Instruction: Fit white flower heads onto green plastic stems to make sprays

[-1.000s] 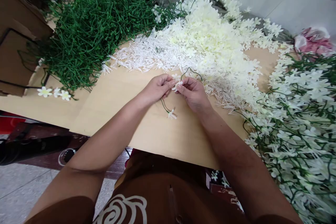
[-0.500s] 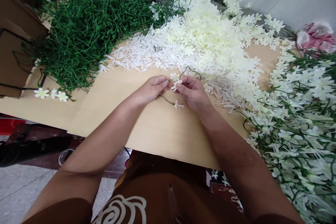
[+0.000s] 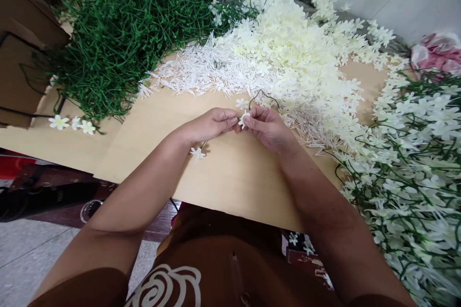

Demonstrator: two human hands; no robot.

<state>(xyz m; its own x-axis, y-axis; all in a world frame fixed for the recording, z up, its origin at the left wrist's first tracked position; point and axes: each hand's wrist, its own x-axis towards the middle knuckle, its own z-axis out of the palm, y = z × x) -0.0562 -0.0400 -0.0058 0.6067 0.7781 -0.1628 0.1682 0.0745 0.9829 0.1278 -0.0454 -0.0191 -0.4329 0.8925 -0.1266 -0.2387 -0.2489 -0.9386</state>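
In front of me, my left hand (image 3: 221,122) and my right hand (image 3: 266,127) meet, fingertips nearly touching. My right thumb and fingers pinch a small white artificial flower (image 3: 244,119). My left fingers are pressed together on a thin green stem, mostly hidden by the hand; a white flower (image 3: 197,153) at its end shows below my left wrist. Above the right hand arches a green stem piece (image 3: 264,93). Another white flower (image 3: 241,103) lies just beyond the fingertips. Whatever sits between the fingertips is too small to make out.
A heap of green plastic stems (image 3: 133,33) lies at the back left, beside a cardboard box (image 3: 25,57). White stamens (image 3: 212,69) and loose petals (image 3: 298,43) pile up behind my hands. Stemmed white flowers (image 3: 414,177) fill the right side. Brown cardboard (image 3: 230,177) covers the table.
The flower on the stem in my left hand has swung from below the fingertips to the left, under the wrist. My left fingertips have moved closer to the flower in my right hand.
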